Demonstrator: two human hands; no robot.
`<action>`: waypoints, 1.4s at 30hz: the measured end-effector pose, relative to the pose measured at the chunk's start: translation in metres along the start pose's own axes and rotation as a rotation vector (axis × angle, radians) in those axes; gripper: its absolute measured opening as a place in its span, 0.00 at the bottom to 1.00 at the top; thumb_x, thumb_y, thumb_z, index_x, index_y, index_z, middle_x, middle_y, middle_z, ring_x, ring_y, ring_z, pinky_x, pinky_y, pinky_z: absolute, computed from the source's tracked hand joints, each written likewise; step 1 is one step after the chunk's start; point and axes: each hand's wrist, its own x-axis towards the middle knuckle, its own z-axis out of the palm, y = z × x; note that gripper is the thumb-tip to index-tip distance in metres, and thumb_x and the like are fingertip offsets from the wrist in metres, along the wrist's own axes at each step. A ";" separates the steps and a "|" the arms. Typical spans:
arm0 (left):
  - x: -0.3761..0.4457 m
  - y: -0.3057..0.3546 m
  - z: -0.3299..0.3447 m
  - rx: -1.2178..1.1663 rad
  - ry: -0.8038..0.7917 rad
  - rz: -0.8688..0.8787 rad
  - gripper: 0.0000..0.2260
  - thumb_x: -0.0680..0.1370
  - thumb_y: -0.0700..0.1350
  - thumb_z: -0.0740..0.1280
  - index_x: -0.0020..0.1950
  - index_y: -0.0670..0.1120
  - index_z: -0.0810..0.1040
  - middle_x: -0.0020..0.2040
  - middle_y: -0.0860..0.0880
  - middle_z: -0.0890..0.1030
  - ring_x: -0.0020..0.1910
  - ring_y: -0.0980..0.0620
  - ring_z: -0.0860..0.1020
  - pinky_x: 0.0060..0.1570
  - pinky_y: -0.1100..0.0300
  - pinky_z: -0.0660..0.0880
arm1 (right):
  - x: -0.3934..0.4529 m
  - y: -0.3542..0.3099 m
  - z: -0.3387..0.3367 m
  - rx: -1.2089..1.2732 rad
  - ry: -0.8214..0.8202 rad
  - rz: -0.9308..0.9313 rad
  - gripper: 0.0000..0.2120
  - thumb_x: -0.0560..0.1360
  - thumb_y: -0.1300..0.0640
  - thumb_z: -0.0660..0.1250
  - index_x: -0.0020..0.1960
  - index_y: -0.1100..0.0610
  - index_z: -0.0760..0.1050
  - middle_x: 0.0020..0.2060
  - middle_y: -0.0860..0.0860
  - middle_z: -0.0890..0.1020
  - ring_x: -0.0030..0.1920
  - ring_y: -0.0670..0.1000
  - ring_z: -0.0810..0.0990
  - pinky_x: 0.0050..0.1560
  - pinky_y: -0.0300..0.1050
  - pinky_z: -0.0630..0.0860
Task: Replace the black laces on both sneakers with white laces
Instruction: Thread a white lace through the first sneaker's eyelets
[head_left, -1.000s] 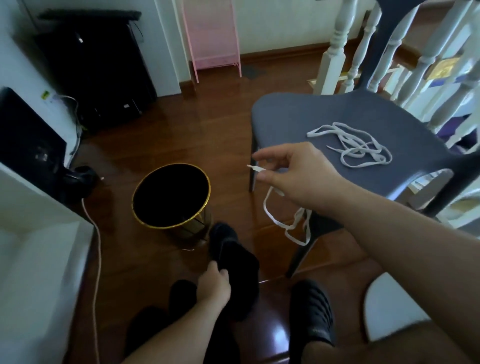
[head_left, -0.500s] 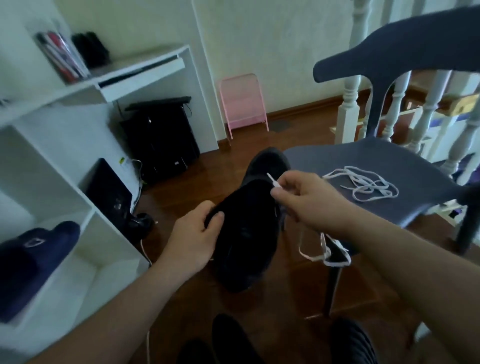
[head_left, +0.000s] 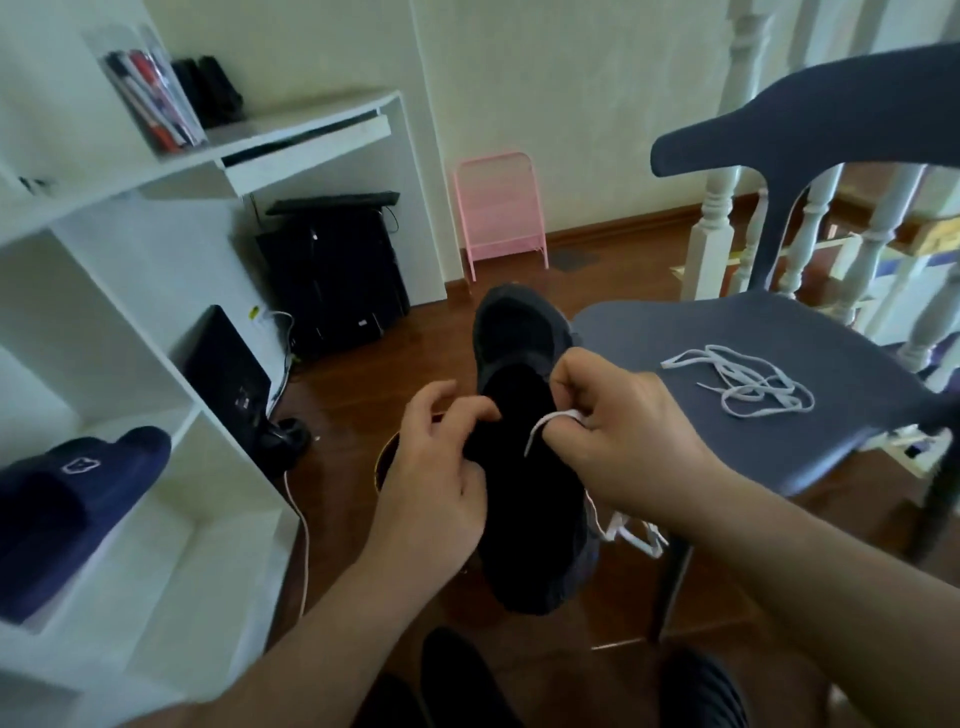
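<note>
A black sneaker (head_left: 524, 364) is held up in the air in front of me, toe pointing away. My left hand (head_left: 436, 467) grips its left side near the opening. My right hand (head_left: 618, 436) pinches a white lace (head_left: 545, 423) at the sneaker's right edge; the rest of that lace hangs below my wrist. A second white lace (head_left: 743, 382) lies tangled on the seat of the blue-grey chair (head_left: 675, 332). The sneaker's eyelets are too dark to make out.
A white shelf unit (head_left: 156, 322) stands at the left with a dark blue slipper (head_left: 67, 499) in it. A gold-rimmed bin (head_left: 382, 462) sits behind my left hand. White banister posts (head_left: 717, 218) stand behind the chair. Dark footwear (head_left: 457, 675) lies on the wooden floor below.
My left hand lifted the sneaker from the floor up to chest height. My right hand brought the white lace to the sneaker's right side. My view tilted upward.
</note>
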 end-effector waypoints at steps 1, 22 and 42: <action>0.002 0.001 0.002 0.041 -0.001 0.007 0.19 0.81 0.37 0.66 0.63 0.60 0.77 0.73 0.59 0.63 0.66 0.58 0.68 0.64 0.63 0.72 | -0.002 -0.001 0.005 0.001 0.000 -0.028 0.11 0.72 0.61 0.66 0.39 0.50 0.65 0.26 0.49 0.68 0.27 0.50 0.64 0.28 0.40 0.61; 0.020 0.043 -0.001 -0.971 0.089 -0.558 0.09 0.82 0.39 0.71 0.61 0.38 0.82 0.48 0.40 0.85 0.50 0.41 0.85 0.52 0.48 0.81 | -0.006 -0.013 0.011 0.593 -0.088 0.212 0.06 0.79 0.65 0.69 0.49 0.57 0.73 0.30 0.55 0.77 0.33 0.55 0.76 0.36 0.49 0.74; 0.010 0.052 0.005 -0.999 0.018 -0.409 0.20 0.88 0.38 0.57 0.52 0.53 0.87 0.51 0.52 0.89 0.51 0.54 0.87 0.44 0.61 0.83 | 0.005 -0.006 -0.011 0.688 -0.072 0.226 0.09 0.83 0.62 0.66 0.59 0.54 0.82 0.46 0.51 0.88 0.34 0.57 0.74 0.34 0.40 0.70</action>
